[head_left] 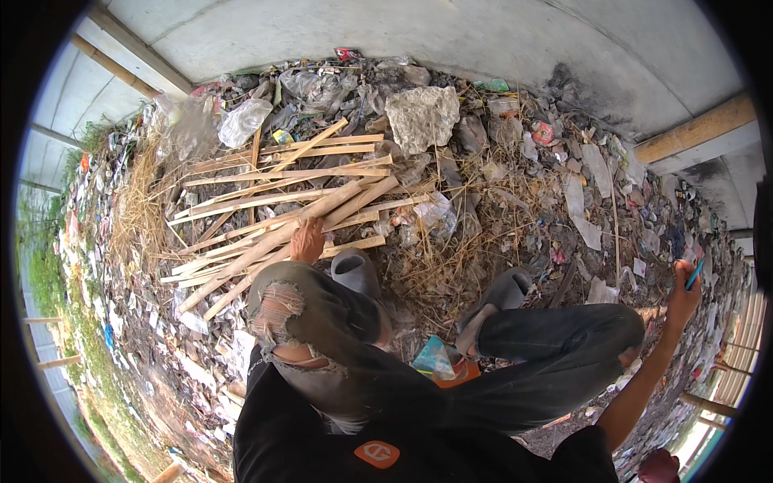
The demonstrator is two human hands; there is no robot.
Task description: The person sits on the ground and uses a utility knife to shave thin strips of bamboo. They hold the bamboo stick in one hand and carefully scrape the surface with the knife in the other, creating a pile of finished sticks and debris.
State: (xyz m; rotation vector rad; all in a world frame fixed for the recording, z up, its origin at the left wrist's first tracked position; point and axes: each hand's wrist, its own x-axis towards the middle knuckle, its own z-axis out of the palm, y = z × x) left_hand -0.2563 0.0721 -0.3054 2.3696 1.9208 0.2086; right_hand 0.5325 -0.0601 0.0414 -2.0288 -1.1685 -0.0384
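Observation:
A loose pile of split bamboo strips (278,233) lies on the littered ground left of my feet. My left hand (306,241) reaches past my bent knee, its fingers closed at the edge of a broad strip on top of the pile. The fingertips are partly hidden against the wood. Out at the far right, my right hand (684,299) is raised to the side with its fingers wrapped round a slim blue object (695,274). Only a short blue length shows above the fist, so its kind is unclear.
A pale rough rock (423,119) stands beyond the strips, before a grey wall (451,36). Dry straw, plastic scraps and rubbish cover the ground. My grey shoes (355,272) are close to the strip ends. A bamboo pole (700,129) juts in at upper right.

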